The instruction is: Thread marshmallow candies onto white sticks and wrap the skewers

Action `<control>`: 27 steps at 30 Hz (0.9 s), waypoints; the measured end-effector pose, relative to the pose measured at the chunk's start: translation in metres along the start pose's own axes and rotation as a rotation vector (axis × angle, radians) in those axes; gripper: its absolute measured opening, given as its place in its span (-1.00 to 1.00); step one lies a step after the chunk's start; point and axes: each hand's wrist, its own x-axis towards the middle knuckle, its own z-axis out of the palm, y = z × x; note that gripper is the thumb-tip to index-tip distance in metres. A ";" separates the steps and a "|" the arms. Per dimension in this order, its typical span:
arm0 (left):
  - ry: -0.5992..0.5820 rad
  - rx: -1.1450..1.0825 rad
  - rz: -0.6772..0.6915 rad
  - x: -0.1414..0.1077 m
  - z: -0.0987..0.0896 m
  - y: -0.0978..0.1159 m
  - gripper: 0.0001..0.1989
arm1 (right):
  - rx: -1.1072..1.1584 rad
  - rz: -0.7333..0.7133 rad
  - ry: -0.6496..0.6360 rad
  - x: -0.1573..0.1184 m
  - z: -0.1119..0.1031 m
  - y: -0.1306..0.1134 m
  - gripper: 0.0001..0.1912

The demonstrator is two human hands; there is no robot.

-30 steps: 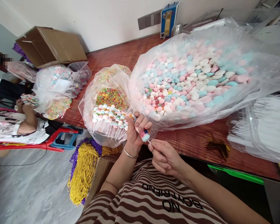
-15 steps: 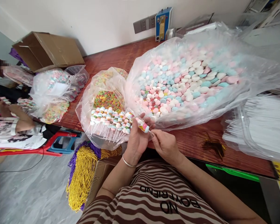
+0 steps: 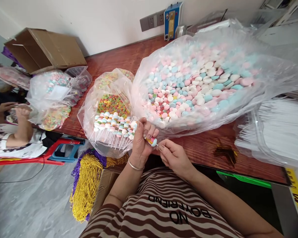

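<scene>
Half a second ago the left hand (image 3: 142, 140) lay open-palmed; now its fingers curl round the small stack of pink, yellow and pale-blue rounded candies (image 3: 152, 142), while the right hand (image 3: 174, 155) pinches the thin white stick (image 3: 157, 145) at its end, so the piece, just in front of the bags, looks steadier between them. I count one such piece in hand, two translucent plastic bags right before the person, a smaller bag (image 3: 85, 121) with multicoloured rings and a large bag (image 3: 181, 133) of pastel discs, one bundle of white sticks (image 3: 285, 132) at the right, and too many heaped candy sticks (image 3: 114, 125) to number.
</scene>
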 end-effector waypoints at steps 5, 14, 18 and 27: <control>0.027 0.097 -0.036 -0.001 0.000 -0.002 -0.60 | 0.692 0.359 -0.212 -0.001 0.009 -0.012 -0.66; 0.069 0.143 -0.040 -0.006 0.005 -0.020 -0.61 | -0.605 -0.324 0.260 0.013 -0.007 0.005 -0.83; 0.017 0.272 -0.137 -0.015 -0.006 -0.022 -0.55 | -0.582 -0.326 0.301 0.013 -0.013 0.001 -0.84; 0.085 0.869 0.340 -0.029 -0.037 -0.024 -0.74 | -0.104 0.007 0.261 0.009 -0.014 -0.006 -0.71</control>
